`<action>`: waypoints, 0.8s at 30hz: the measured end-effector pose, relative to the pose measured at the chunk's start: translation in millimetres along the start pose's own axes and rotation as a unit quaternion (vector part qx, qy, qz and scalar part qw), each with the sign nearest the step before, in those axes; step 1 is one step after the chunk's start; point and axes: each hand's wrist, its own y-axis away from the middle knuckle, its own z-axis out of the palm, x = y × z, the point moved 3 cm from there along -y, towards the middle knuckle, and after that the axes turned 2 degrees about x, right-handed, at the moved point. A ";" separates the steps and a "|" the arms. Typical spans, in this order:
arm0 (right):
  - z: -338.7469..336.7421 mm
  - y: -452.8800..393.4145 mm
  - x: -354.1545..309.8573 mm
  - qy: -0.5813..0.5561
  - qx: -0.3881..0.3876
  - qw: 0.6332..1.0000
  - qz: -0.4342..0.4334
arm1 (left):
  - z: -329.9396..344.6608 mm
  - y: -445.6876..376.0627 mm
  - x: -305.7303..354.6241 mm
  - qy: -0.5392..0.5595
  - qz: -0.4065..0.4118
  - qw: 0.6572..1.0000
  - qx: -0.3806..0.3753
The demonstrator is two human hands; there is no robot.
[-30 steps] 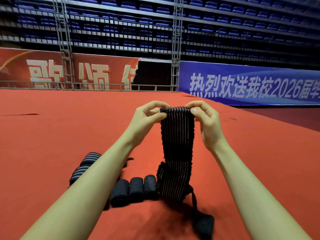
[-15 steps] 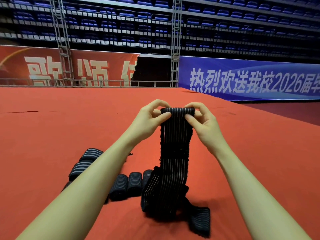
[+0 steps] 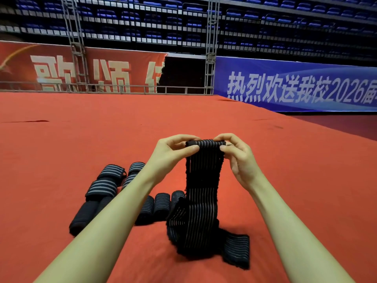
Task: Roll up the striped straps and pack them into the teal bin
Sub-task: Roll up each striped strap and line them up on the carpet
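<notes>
My left hand and right hand pinch the striped strap's rolled top end; it's soft, limp elastic, best gripped at both edges.

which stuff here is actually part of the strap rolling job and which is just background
Part of the job:
- black grey-striped elastic strap, its top end rolled between both hands
- left hand and right hand, pinching that roll
- finished rolled straps lying on the red carpet
- teal bin: not in view

Just there:
- red banner
- blue banner
- metal truss towers
- blue stadium seats
</notes>
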 end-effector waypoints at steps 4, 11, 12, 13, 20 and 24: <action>2.6 6.4 6.8 0.005 -0.002 1.000 -0.021 | -4.8 5.8 -7.8 -0.011 -0.008 1.000 0.003; 5.0 6.5 11.6 -0.011 0.014 1.000 -0.005 | -12.2 5.1 -9.2 -0.046 -0.015 0.999 0.012; 4.8 7.6 12.0 -0.008 0.016 1.000 -0.004 | -11.6 4.3 -10.2 -0.071 -0.018 0.997 0.014; 5.3 9.1 12.0 -0.009 0.017 1.000 -0.004 | -11.0 3.9 -11.4 -0.098 -0.019 0.995 0.012; 7.7 20.2 19.5 0.075 -0.024 0.997 0.005 | -10.7 11.4 -16.3 -0.153 0.010 0.988 0.025; 8.1 23.9 18.6 0.038 -0.030 0.999 0.015 | -9.3 16.4 -17.7 -0.068 -0.006 0.997 0.048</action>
